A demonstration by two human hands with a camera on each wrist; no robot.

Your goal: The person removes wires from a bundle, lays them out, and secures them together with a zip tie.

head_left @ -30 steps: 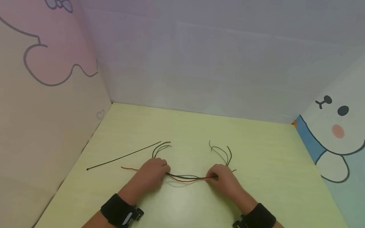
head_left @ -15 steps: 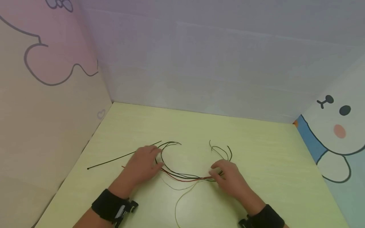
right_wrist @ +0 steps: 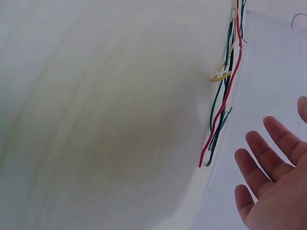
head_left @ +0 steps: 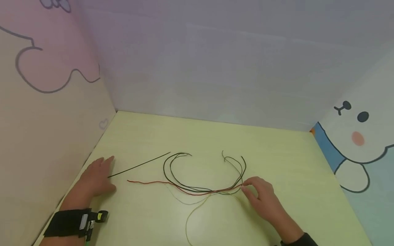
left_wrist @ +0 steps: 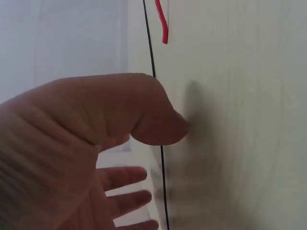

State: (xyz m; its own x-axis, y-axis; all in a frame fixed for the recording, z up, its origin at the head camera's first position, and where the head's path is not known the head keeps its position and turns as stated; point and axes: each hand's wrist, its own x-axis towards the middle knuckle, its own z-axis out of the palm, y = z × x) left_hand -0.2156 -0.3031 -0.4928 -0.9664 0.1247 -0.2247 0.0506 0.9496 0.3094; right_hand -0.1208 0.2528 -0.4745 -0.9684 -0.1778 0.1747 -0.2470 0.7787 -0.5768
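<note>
A loose bundle of wires lies on the table: a red wire (head_left: 144, 182), black and dark green wires (head_left: 164, 167) bent at both ends, and a pale yellow wire (head_left: 186, 222) trailing toward the front. To their left a straight, thin black cable tie (head_left: 138, 166) lies slantwise. My left hand (head_left: 95, 177), fingers spread, is over the tie's left end and hides it; the left wrist view shows the tie passing behind the thumb. By the bundle's right end is my right hand (head_left: 261, 198), fingers loosely extended, apart from the wires in the right wrist view.
The pale yellow table (head_left: 277, 153) meets a grey-white back wall (head_left: 200, 68). Side panels with cartoon drawings, a pink shape (head_left: 58, 51) and a white bear (head_left: 366, 140), stand at left and right.
Both hands have let go of the wires. The left hand has moved left to the cable tie's end; the right has drawn back slightly. The yellow wire has dropped toward the front.
</note>
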